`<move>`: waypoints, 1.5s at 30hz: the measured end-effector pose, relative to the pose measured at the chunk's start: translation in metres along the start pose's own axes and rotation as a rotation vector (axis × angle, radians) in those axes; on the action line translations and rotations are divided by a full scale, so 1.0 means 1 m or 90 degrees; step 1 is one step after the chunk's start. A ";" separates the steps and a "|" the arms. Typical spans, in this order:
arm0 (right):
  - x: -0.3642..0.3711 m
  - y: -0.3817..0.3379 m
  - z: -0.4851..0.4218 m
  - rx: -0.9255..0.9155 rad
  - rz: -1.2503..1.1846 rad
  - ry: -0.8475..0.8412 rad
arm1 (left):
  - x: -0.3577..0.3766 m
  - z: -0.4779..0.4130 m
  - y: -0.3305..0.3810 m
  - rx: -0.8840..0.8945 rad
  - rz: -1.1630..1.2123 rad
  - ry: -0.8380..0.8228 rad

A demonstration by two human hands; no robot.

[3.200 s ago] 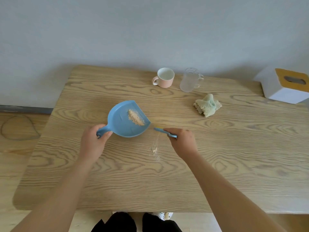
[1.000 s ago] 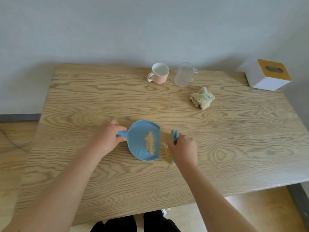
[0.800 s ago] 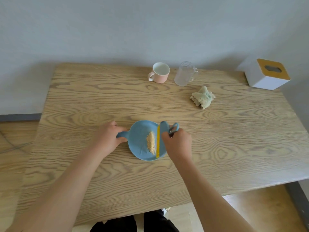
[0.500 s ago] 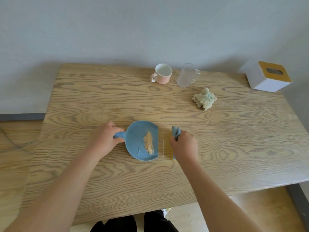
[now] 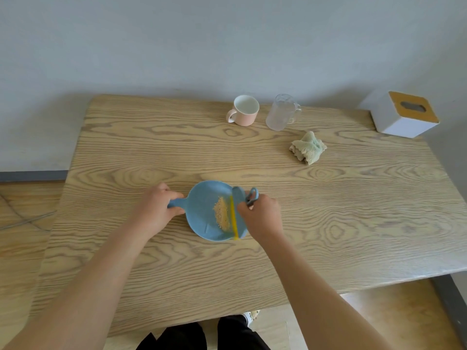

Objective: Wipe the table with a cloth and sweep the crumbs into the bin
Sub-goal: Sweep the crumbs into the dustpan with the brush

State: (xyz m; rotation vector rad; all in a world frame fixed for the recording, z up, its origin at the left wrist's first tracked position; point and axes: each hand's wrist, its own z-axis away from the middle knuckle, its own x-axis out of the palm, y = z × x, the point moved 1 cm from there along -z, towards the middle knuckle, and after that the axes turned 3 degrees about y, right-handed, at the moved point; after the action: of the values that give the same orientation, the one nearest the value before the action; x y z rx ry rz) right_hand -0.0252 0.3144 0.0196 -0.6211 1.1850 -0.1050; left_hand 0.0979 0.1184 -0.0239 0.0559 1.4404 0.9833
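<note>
On the wooden desk [image 5: 353, 210], a little near of its middle, a blue dustpan [image 5: 202, 213] lies flat with its handle pointing left and its mouth to the right. The left grip [image 5: 156, 208] is curled round that handle. A small heap of tan crumbs [image 5: 222, 217] sits inside the pan near its right edge. The right grip [image 5: 262, 215] is closed on a small blue brush [image 5: 237, 198], whose yellow bristle strip lies across the pan's mouth, just right of the crumbs and touching the pan. Well apart, toward the far right, a crumpled pale green cloth [image 5: 307, 151] rests on the desk. Beyond it, by the far edge, stand a pink mug [image 5: 243, 111] and a clear glass mug [image 5: 280, 116] side by side. A white tissue box [image 5: 401, 114] with a wooden top sits at the far right corner.
</note>
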 end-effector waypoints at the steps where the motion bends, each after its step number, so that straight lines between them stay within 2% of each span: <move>1: 0.002 -0.002 0.000 0.015 -0.066 -0.006 | 0.000 0.000 0.000 0.001 0.001 -0.002; 3: -0.003 -0.002 -0.002 0.026 -0.115 0.046 | -0.001 0.000 -0.001 0.004 0.002 -0.003; 7: -0.019 0.013 -0.008 0.013 0.008 0.170 | -0.008 0.003 -0.009 -0.010 -0.004 0.015; 10: -0.013 0.010 -0.007 0.004 0.070 0.105 | -0.008 0.004 -0.010 -0.014 -0.008 0.018; 13: 0.003 -0.004 -0.002 -0.019 -0.036 -0.004 | -0.004 0.005 -0.007 -0.007 -0.013 0.021; 16: -0.001 -0.002 -0.006 0.022 -0.140 0.032 | -0.004 0.005 -0.007 -0.009 -0.008 0.020; 18: -0.009 0.007 -0.010 0.011 -0.076 0.107 | -0.005 0.006 -0.010 -0.019 -0.002 0.019; 20: -0.014 0.011 -0.010 -0.018 -0.005 0.132 | -0.005 0.008 -0.013 -0.024 0.001 0.018; 22: -0.011 0.005 -0.007 -0.041 0.039 0.068 | -0.004 0.009 -0.012 -0.027 0.004 0.018; 24: -0.002 -0.003 -0.003 -0.045 0.012 -0.009 | -0.002 0.010 -0.010 -0.029 0.004 0.014; 26: 0.002 -0.007 -0.005 -0.023 -0.076 -0.026 | -0.001 0.011 -0.011 -0.038 0.022 0.011; 28: -0.006 -0.003 -0.010 0.015 -0.138 0.026 | -0.003 0.013 -0.014 -0.061 0.069 0.036; 32: -0.031 0.015 -0.025 0.078 -0.123 0.122 | -0.013 0.018 -0.027 -0.128 0.156 0.123; 35: -0.024 0.019 -0.026 0.136 -0.198 0.091 | -0.016 0.020 -0.030 -0.159 0.171 0.186; 41: 0.015 0.006 -0.008 0.197 -0.386 -0.082 | -0.014 0.023 -0.021 -0.191 0.234 0.240; 45: 0.010 0.026 -0.016 0.255 -0.346 -0.015 | -0.013 0.023 -0.015 -0.201 0.230 0.255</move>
State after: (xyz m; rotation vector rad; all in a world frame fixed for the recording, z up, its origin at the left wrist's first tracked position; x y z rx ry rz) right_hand -0.0418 0.3252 -0.0056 -0.5689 0.9104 -0.7736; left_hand 0.1272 0.1136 -0.0177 -0.1233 1.6509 1.5770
